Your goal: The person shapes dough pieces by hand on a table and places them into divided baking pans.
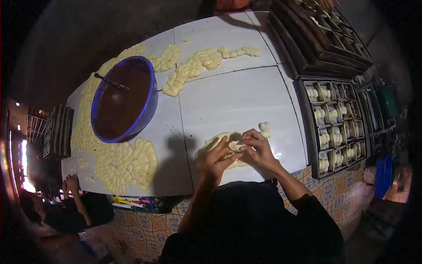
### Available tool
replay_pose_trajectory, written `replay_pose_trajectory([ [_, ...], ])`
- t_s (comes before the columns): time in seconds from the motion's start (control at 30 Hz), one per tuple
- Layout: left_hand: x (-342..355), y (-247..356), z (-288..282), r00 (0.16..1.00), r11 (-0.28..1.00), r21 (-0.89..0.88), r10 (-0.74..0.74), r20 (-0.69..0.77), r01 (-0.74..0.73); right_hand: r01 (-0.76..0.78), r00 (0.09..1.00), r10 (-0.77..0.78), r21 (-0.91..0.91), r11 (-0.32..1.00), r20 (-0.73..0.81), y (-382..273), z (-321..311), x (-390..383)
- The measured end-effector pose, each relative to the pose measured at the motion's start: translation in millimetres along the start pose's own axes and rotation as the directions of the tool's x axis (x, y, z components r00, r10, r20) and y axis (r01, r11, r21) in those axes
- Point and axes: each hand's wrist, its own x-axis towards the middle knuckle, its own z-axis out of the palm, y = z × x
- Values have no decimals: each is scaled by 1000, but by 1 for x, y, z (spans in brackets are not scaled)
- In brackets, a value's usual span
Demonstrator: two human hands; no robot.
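A flattened mass of pale dough (205, 148) lies near the front edge of the white tiled tabletop (228, 105). My left hand (216, 159) rests on its left side, fingers curled onto the dough. My right hand (259, 149) grips a small piece of the same dough at the middle, its fingers bent and close to those of my left hand, partly hiding what they pinch. A few small dough lumps (264, 129) sit just beyond my right hand.
A blue basin of brown paste (121, 110) holds a utensil, amid many cut dough pieces (145, 163). Partitioned tins (324, 138) with dough stand right, beside stacked tins (325, 44). More tins (59, 132) stand left. A co-worker's hands (70, 185) are at the lower left.
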Motion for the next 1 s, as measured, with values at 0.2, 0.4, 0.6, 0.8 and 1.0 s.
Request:
replay_pose_trajectory([
  [0.2, 1, -24, 4, 961, 867, 429, 278, 9, -255, -273, 917, 387, 558, 784, -95, -15, 3, 4],
  [0.4, 5, -41, -2, 990, 942, 330, 104, -96, -67, -21, 999, 25, 85, 996, -46, -12, 4, -8],
  [0.6, 12, -40, 16, 948, 813, 512, 319, 6, -277, -269, 931, 304, 185, 945, -200, -12, 10, -13],
  [0.8, 10, -31, 24, 926, 868, 329, 319, 204, -371, -570, 795, 375, 377, 730, 477, 14, -42, -6],
  [1.0, 22, -25, 3, 950, 694, 684, 312, -4, -225, -468, 882, 468, 21, 884, -60, 65, -96, 44],
])
